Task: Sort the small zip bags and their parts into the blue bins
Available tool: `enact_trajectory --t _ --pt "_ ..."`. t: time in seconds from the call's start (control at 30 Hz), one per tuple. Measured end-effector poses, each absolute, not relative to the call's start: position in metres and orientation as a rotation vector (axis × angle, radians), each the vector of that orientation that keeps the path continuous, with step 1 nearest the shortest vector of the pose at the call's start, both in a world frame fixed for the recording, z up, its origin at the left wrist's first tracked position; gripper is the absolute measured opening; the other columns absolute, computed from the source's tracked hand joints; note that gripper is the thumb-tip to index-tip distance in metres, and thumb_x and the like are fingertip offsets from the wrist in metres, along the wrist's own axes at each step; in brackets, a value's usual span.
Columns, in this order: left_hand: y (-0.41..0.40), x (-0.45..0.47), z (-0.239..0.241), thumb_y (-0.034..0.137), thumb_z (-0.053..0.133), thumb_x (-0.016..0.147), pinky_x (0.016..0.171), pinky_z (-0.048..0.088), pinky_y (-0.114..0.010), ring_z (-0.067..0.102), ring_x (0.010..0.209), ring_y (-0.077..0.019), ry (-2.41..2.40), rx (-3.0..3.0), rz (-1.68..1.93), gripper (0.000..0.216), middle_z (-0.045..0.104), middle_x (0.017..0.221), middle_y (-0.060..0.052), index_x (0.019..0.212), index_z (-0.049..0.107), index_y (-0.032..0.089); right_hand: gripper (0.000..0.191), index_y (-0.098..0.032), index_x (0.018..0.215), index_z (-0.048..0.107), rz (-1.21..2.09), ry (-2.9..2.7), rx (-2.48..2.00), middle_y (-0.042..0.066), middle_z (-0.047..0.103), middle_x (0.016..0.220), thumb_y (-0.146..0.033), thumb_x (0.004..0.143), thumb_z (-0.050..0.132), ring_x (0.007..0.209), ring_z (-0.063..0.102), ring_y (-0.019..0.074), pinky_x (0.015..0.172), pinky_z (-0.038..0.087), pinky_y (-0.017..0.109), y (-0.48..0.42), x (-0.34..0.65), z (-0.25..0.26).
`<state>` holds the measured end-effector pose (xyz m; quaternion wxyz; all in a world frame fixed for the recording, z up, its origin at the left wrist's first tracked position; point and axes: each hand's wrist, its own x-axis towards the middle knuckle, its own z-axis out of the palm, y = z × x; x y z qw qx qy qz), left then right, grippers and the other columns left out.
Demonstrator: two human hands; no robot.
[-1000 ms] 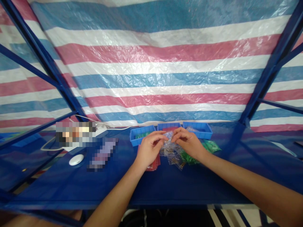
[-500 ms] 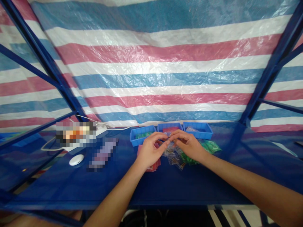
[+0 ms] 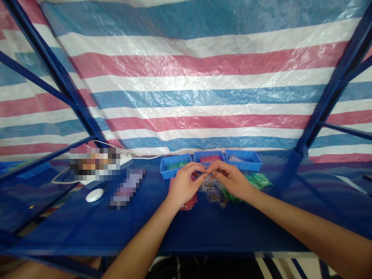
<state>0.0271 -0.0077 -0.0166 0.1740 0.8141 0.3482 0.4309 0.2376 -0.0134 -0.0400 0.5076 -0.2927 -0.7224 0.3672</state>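
My left hand [image 3: 187, 182] and my right hand [image 3: 231, 179] meet fingertip to fingertip above the table. Both are closed in a pinch on what looks like the edge of a small clear plastic bag, mostly hidden by the fingers. Below them lies a pile of clear plastic bags [image 3: 214, 194] with small brass-coloured pieces inside. Red packets [image 3: 190, 203] are stacked under my left hand, partly covered by it. Green packets [image 3: 258, 179] lie beneath and beyond my right hand.
Three blue bins stand along the back: one with green pieces [image 3: 163, 170], one with red packets [image 3: 210, 159], one with clear bags [image 3: 244, 164]. At left are a white oval object [image 3: 94, 195], a blurred-out flat item [image 3: 128, 189] and a white cable [image 3: 145, 157]. Blue metal posts [image 3: 322, 112] flank the table.
My fingertips have drawn closer together, and my right fingers have shifted slightly. The bag edge that glinted between them is now more hidden. The piles and bins stay in place.
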Motion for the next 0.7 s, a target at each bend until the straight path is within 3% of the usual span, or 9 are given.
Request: enact_trajectory --t 0.3,0.53,0.7 --pt "-0.0108 0.0250 -0.0124 0.027 0.066 0.096 0.106 0.050 -0.039 0.064 0.121 -0.0242 1.010 2.281 1.281 0.010 0.068 0.126 -0.009 0.096 0.074 0.022 0.014 -0.027 0.104 0.076 0.737 -1.730 -0.744 0.009 0.064 0.123 -0.030 0.098 0.063 0.119 0.062 0.0257 0.100 0.054 0.042 -0.0100 0.2388 -0.0433" --pt "-0.0143 0.0256 -0.0101 0.030 0.063 0.098 0.092 0.053 -0.034 0.069 0.100 -0.0218 1.014 2.282 1.221 0.013 0.073 0.102 -0.006 0.099 0.073 0.021 0.012 -0.027 0.102 0.075 0.787 -1.720 -0.715 0.008 0.065 0.130 -0.030 0.097 0.065 0.127 0.060 0.0258 0.107 0.050 0.044 -0.0081 0.2394 -0.0446" --pt "-0.0142 0.0259 -0.0117 0.034 0.063 0.098 0.088 0.054 -0.032 0.071 0.096 -0.0215 1.035 2.235 1.200 0.015 0.076 0.102 -0.004 0.102 0.072 0.022 0.012 -0.027 0.101 0.075 0.798 -1.731 -0.719 0.007 0.069 0.123 -0.030 0.097 0.064 0.121 0.064 0.0248 0.107 0.050 0.043 -0.0084 0.2393 -0.0440"
